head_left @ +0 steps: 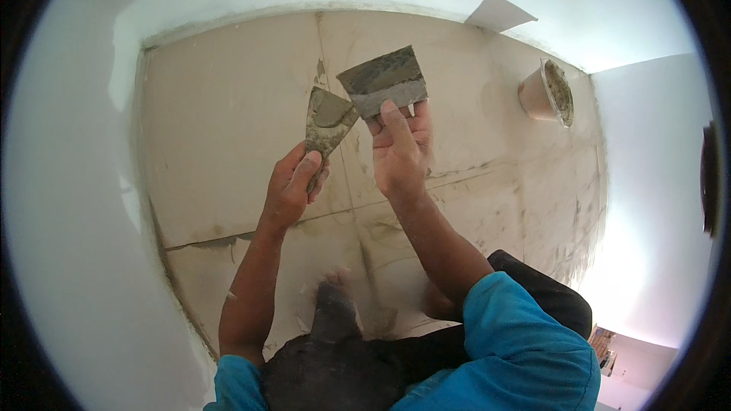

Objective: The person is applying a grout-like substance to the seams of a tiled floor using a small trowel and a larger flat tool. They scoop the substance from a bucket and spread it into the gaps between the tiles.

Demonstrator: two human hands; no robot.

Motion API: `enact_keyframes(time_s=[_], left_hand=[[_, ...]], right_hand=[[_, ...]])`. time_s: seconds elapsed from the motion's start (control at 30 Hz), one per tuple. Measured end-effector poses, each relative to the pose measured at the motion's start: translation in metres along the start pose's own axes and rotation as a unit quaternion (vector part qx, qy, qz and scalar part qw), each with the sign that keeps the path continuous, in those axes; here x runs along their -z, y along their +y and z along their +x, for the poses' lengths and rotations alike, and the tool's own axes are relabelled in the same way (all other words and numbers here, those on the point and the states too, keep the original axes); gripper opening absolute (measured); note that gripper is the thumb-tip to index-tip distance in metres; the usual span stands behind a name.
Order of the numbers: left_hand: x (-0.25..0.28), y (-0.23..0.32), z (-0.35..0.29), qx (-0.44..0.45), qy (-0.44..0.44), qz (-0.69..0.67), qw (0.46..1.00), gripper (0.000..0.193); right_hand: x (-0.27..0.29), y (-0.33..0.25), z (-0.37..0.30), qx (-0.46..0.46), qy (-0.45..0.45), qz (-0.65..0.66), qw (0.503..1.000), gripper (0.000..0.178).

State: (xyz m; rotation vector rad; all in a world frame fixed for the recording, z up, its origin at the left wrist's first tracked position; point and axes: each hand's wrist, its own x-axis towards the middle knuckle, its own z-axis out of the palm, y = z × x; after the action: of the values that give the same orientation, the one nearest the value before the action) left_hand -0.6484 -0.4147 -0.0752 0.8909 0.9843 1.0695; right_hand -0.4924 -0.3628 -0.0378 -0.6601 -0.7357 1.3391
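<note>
So two bare hands here, one flat tool in each. Clock directions are from the middle of the view. The left hand (pixel 295 186) is near 9 o'clock, thumb and fingers clamped on the narrow end of a grey, wedge-shaped putty knife (pixel 327 134). That blade flares out toward 11 and has one thick dab of wet grey paste (pixel 332 110) on it.

The right hand (pixel 402 144) is just off 12, thumb on the near face of a flat, roughly rectangular grey scraper plate (pixel 390 91), with the other fingers mostly tucked behind, so it's pinched between them. Darker paste covers its upper part. The two tools' nearest corners are right beside each other, can't tell if they touch.

Over at 2 o'clock there's one pinkish, round plastic tub (pixel 536 96) with grey paste inside, well apart from both hands. It's on a beige floor of big tiles (pixel 228 114), smudged grey along the joints. Two blue sleeves (pixel 525 342) down low, plus one blurry bare foot (pixel 336 280) near 6.
</note>
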Motion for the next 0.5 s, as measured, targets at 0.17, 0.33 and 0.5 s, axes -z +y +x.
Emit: enact_keyframes(time_s=[0.17,0.33,0.5], left_hand=[[0.001,-0.001,0.003,-0.026,-0.019,-0.027,0.999,0.032],[0.005,-0.005,0.002,-0.016,-0.022,0.011,1.000,0.041],[0.015,-0.010,-0.001,0.015,-0.016,0.030,0.999,0.035]], right_hand=[[-0.002,0.006,-0.010,-0.022,-0.021,0.017,0.999,0.039],[0.008,0.001,-0.009,-0.004,-0.047,-0.112,0.993,0.033],[0.017,-0.004,-0.006,0.056,-0.079,-0.334,0.938,0.029]])
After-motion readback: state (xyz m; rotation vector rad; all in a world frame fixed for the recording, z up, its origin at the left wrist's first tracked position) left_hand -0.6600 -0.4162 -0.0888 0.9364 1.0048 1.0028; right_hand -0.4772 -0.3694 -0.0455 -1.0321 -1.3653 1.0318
